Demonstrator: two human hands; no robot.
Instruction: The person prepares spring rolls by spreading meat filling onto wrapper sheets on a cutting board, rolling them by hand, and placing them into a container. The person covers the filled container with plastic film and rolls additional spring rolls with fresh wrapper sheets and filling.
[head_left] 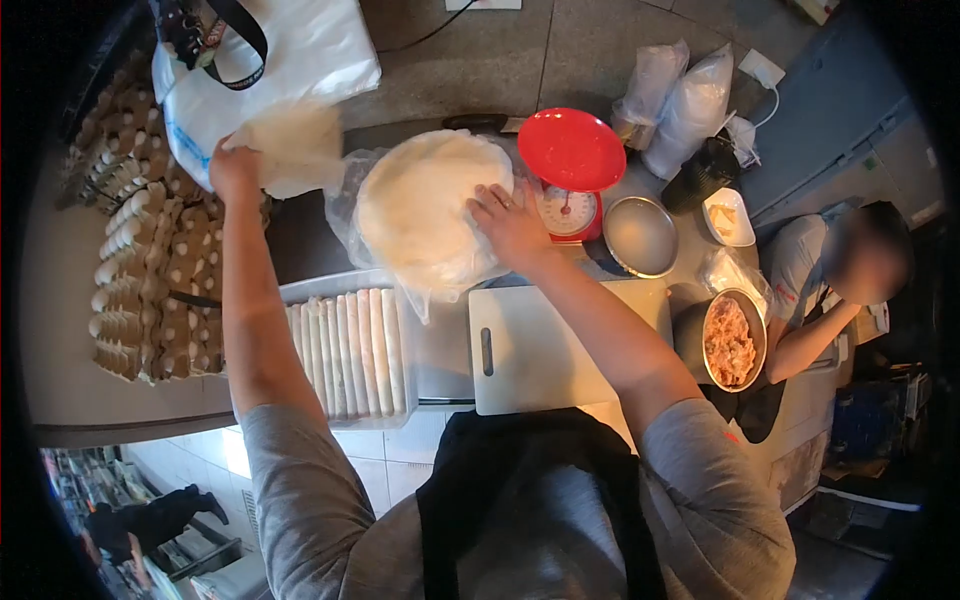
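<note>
My left hand [236,170] grips the edge of a thin, pale round wrapper sheet [298,150], which is blurred by motion. Beneath my right hand [512,226] is a stack of white round wrappers [425,195] on clear plastic; the fingers lie spread on its right side. Below the stack, a plastic tray [410,400] holds several white rolls [350,350] laid side by side. Nearest my right forearm is a cream cutting board [550,350] with a handle slot. A metal pot [690,335] of pinkish minced filling [728,342] stands at its right.
A red kitchen scale [570,150] and a round metal bowl [640,237] stand beyond the board. Egg cartons [150,270] are piled at left, near white plastic bags [300,50]. A white dish [728,218] sits at right. A person [800,260] sits beside the pot.
</note>
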